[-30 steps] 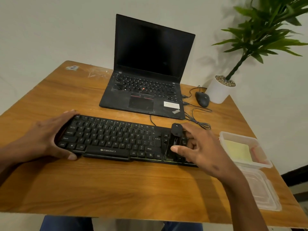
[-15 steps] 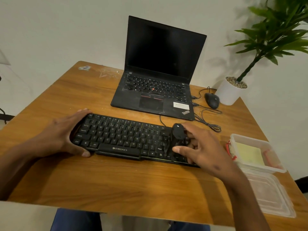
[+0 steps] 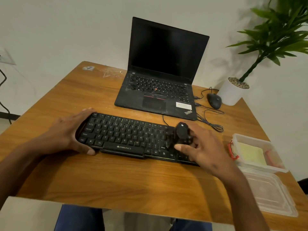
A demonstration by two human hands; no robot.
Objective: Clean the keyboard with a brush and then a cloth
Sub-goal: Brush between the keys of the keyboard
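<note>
A black keyboard [image 3: 126,135] lies across the middle of the wooden table [image 3: 116,180]. My left hand [image 3: 66,134] grips its left end, thumb on the front edge and fingers over the back corner. My right hand [image 3: 201,147] holds a small black brush [image 3: 181,132] between thumb and fingers, its dark bristles down on the keys at the keyboard's right part. A pale yellow cloth [image 3: 251,154] lies inside a clear plastic container [image 3: 273,147] to the right of the keyboard.
An open black laptop [image 3: 160,90] stands behind the keyboard. A black mouse [image 3: 214,100] with loose cables and a white plant pot [image 3: 233,92] sit at the back right. The container's clear lid [image 3: 270,192] lies at the table's right front edge.
The brush in my right hand has shifted a little along the right-hand keys. My left hand keeps the same hold. My head turned left, so everything sits further right in view.
</note>
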